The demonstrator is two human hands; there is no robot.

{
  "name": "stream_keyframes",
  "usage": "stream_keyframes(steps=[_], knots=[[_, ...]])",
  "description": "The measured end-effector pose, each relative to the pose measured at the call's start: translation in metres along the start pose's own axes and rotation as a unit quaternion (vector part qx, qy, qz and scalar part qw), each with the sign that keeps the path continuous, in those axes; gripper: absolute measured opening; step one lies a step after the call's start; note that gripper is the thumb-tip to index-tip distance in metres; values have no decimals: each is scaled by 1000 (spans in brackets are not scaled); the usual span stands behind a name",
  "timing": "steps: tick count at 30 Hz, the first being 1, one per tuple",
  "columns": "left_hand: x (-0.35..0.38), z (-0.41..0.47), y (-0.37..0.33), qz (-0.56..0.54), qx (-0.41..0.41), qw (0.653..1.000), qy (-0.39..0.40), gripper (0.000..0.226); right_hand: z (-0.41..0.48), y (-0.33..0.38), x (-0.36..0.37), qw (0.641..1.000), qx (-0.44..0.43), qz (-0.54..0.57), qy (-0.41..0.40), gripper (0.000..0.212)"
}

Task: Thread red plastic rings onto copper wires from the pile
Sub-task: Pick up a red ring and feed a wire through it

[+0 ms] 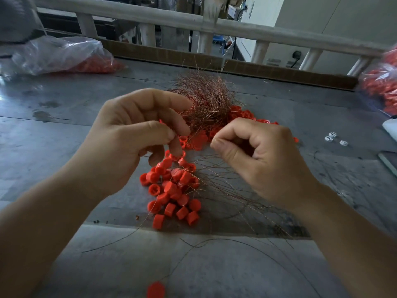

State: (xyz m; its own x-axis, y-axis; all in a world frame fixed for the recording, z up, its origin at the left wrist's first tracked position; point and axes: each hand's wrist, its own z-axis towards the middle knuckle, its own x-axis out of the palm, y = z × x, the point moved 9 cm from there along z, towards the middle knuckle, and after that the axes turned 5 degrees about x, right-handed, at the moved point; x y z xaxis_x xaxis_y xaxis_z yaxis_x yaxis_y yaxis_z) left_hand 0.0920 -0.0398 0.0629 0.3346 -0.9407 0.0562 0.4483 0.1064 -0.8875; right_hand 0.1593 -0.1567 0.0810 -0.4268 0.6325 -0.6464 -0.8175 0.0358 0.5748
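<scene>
Curling over the middle of the grey desk (64, 130), the left hand (137, 134) pinches strands at the near edge of a tangle of thin copper wires (206, 97) between thumb and forefinger; its lower fingers hide what lies beneath them. The right hand (255, 155) is just beside it, thumb pressed against a bent forefinger in a tight pinch. Whether a strand sits in that pinch is too fine to make out. Below both hands lies a heap of small red plastic rings (174, 188) with loose wires fanning across it toward the right wrist. More red rings show behind the hands, partly covered by the tangle. One blurred red ring (156, 290) is cut off by the bottom edge. A clear plastic bag of red pieces (64, 54) lies far left, and another bag (382, 87), blurred and cropped, far right. Small white bits (335, 138) lie near it — too small to identify.
</scene>
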Motion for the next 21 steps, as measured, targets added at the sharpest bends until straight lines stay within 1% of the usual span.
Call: stream_keyframes(steps=[3, 5, 8, 12, 15, 18, 21], knots=[[-6, 1, 2, 37, -10, 999, -22, 36, 0, 0, 3, 1000, 3, -13, 9, 12], [-12, 2, 3, 73, -18, 996, -47, 27, 0, -3, 8, 999, 10, -23, 23, 12], [-28, 2, 3, 121, -25, 986, -109, 19, -1, -12, 17, 996, 41, -48, 64, 12], [-49, 1, 7, 177, -40, 968, -175, 26, -5, -28, 36, 975, 86, -132, 155, 12], [-64, 2, 14, 208, -55, 955, -206, 27, -7, -37, 39, 964, 116, -159, 180, 14], [-80, 3, 18, 288, -62, 926, -235, 31, -6, -40, 38, 959, 133, -167, 187, 14], [-89, 3, 21, 407, -73, 881, -229, 31, -4, -39, 35, 962, 140, -150, 178, 17]])
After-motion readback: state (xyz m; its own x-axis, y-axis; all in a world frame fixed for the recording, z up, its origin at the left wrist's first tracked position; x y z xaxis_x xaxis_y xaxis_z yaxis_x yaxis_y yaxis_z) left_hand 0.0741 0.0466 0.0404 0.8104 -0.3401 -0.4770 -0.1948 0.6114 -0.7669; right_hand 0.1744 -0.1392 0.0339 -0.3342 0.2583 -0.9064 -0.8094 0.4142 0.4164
